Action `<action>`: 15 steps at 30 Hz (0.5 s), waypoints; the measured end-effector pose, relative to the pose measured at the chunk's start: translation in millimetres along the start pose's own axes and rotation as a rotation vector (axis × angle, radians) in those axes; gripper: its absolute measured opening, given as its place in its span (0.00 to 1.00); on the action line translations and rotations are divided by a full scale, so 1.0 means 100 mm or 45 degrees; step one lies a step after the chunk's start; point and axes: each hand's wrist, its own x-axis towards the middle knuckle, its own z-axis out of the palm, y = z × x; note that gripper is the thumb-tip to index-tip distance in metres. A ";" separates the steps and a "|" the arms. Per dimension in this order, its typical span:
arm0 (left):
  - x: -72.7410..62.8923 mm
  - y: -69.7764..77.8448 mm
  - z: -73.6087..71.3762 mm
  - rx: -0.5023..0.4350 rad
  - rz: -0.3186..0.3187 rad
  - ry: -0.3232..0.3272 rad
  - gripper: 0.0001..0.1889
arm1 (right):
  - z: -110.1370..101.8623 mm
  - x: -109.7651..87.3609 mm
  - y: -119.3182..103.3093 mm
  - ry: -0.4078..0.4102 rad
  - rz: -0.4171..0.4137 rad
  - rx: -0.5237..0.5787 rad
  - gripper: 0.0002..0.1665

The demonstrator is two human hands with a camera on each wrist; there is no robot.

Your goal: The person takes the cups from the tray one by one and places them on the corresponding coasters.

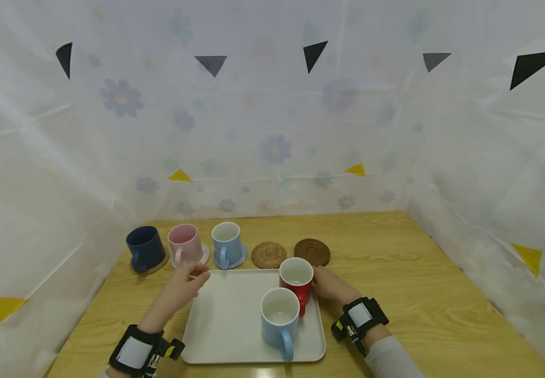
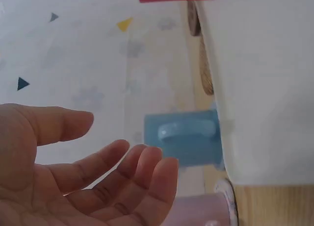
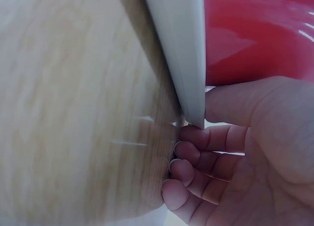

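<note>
A white tray lies on the wooden table with a red mug and a light blue mug standing upright on its right half. At the far right corner my right hand grips the tray's rim. The thumb is over the rim and the other fingers curl at its outer side, beside the red mug. My left hand is held over the far left corner, palm turned inward, fingers loosely bent with nothing between them. It overlaps the lower part of the pink mug.
Behind the tray a row of coasters runs left to right. A navy mug, the pink mug and another light blue mug stand on three. A woven coaster and a brown wooden coaster bear no mugs. White sheeting surrounds the table.
</note>
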 end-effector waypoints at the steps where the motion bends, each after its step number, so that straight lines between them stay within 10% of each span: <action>1: 0.00 -0.06 0.00 0.072 0.005 0.013 0.17 | 0.00 0.00 0.00 0.002 -0.001 0.000 0.13; 8: 0.03 -0.54 0.09 0.349 -0.121 0.015 0.16 | 0.01 0.01 0.02 0.014 0.013 -0.011 0.13; 15: 0.00 -0.69 0.18 0.273 -0.178 -0.027 0.08 | 0.01 -0.01 0.04 0.025 -0.023 -0.010 0.12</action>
